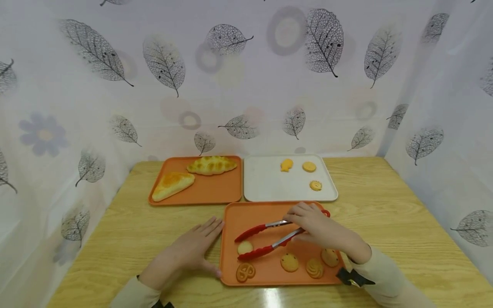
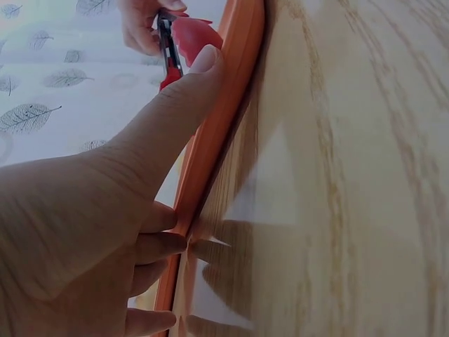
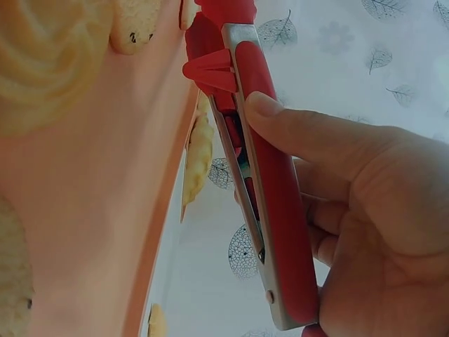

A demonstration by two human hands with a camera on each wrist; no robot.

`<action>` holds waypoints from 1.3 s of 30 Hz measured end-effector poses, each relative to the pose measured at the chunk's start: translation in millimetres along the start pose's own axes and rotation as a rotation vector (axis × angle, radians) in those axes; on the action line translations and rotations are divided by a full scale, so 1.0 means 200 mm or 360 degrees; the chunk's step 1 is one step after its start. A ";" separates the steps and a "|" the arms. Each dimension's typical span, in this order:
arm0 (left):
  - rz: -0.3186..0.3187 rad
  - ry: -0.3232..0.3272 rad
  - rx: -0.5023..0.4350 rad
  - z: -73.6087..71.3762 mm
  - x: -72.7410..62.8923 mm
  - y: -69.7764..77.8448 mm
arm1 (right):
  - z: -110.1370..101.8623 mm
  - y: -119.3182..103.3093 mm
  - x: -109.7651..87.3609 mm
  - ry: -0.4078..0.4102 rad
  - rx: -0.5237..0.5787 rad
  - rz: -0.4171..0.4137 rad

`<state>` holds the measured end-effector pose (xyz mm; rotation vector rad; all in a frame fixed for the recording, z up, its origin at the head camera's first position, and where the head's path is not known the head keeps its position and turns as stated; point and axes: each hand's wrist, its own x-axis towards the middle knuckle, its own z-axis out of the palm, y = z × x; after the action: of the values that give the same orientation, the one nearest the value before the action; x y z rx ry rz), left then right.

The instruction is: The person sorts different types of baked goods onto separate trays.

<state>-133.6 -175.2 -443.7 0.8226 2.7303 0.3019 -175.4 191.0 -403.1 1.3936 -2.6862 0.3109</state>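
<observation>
In the head view my right hand (image 1: 313, 224) grips red-tipped metal tongs (image 1: 275, 246) over the near orange tray (image 1: 265, 280). The tongs' arms are spread, with a small round cookie (image 1: 245, 248) between their red tips. Below that cookie lies a pretzel-shaped cookie (image 1: 245, 272). My left hand (image 1: 192, 248) rests at the tray's left edge, fingers straight and thumb at the near corner. From the right wrist, the thumb and curled fingers hold the tongs' red handle (image 3: 277, 210). A swirl cookie (image 3: 52, 60) shows close by on the tray.
Farther back, another orange tray (image 1: 215, 192) bears a triangular bread (image 1: 173, 186) and a braided bread (image 1: 212, 165). Beside it a white tray (image 1: 269, 184) carries three small cookies. Several cookies lie at the near tray's right, including a dotted one (image 1: 289, 262). Leaf-patterned cloth surrounds the wooden table (image 1: 185, 222).
</observation>
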 end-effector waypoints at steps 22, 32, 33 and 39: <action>0.0000 -0.0015 -0.0058 0.00 -0.02 0.00 | -0.08 0.10 -0.04 0.0249 -0.0049 0.0028; 0.0003 -0.0017 -0.0049 0.00 -0.01 0.00 | -0.10 0.13 -0.05 0.0197 -0.0010 0.0104; 0.0004 -0.0018 -0.0049 0.00 -0.01 0.00 | -0.09 0.13 -0.04 0.0182 -0.0008 0.0103; 0.0003 -0.0021 -0.0056 0.00 -0.01 0.00 | -0.06 0.11 -0.04 0.0124 -0.0059 0.0096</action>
<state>-132.5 -176.4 -444.2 0.8154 2.7042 0.3423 -189.5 212.3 -395.4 1.2653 -2.6607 0.3118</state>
